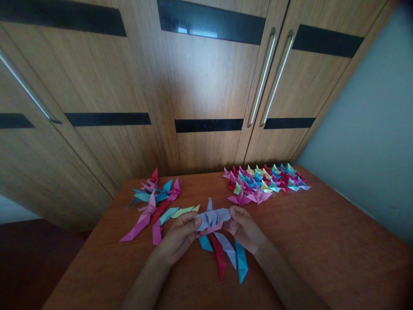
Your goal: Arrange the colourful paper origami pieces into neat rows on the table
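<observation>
A folded lavender paper piece (213, 218) with creases across it is held level above the table, a pink part showing beneath it. My left hand (180, 234) pinches its left end between thumb and fingers. Its right end is gripped by my right hand (245, 228). Just below the hands lie folded strips: a red strip (219, 258), a lavender strip (226, 249) and a blue strip (241, 260). Left of my left hand are a pale green strip (183, 212) and a magenta strip (157, 231).
Several folded paper figures (148, 211) in pink, blue and red stand on the table's left side. Rows of small colourful paper figures (264, 178) fill the back right. The brown table (322, 241) meets a wooden cabinet (206, 82) behind and a wall at right.
</observation>
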### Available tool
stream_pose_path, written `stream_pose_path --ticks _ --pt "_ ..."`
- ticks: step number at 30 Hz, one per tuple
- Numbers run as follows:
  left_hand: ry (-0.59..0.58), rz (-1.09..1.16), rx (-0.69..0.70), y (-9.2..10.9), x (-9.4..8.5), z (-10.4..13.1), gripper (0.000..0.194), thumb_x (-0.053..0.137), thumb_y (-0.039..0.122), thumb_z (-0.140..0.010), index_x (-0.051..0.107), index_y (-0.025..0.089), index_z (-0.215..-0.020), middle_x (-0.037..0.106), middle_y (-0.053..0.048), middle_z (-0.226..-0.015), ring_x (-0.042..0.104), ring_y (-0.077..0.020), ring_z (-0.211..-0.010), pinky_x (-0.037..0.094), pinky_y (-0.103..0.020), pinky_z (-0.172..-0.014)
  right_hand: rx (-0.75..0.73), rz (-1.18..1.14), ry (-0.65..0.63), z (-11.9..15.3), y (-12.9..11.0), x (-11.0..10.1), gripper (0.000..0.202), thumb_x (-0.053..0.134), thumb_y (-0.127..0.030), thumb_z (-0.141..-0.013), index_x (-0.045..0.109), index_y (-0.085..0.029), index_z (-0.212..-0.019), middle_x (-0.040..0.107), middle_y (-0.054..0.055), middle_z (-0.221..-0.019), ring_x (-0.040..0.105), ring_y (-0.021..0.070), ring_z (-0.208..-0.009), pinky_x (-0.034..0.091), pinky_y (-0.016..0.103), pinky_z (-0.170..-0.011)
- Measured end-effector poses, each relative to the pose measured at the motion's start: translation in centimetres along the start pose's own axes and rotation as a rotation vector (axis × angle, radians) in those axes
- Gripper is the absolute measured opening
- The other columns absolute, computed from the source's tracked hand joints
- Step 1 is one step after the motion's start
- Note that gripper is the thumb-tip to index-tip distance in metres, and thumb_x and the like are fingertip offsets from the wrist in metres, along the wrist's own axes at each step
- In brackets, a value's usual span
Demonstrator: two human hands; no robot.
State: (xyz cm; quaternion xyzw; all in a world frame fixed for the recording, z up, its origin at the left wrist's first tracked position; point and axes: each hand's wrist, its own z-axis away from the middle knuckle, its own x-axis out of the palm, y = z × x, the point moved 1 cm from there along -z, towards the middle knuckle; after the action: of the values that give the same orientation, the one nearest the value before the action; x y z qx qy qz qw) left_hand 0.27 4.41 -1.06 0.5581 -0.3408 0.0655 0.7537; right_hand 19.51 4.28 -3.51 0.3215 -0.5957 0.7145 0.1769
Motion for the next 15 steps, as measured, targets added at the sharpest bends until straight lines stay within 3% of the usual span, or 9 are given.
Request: stream_pose_path --ticks 15 --pt "0.043 -0.187 0.055 1.1 0.0 0.1 0.026 0.077 0.035 -0.067 0.062 0.015 -0.063 0.058 0.001 -0.062 0.052 -0.0095 -0.059 0.041 -0.021 -0.058 -0.047 0.037 0.144 -0.6 -0.3 -1.0 0.028 0.076 -0.039 -0.069 0.057 -0.018 -0.066 0.047 -0.006 -0.053 0.041 0.0064 -0.047 0.036 0.019 -0.048"
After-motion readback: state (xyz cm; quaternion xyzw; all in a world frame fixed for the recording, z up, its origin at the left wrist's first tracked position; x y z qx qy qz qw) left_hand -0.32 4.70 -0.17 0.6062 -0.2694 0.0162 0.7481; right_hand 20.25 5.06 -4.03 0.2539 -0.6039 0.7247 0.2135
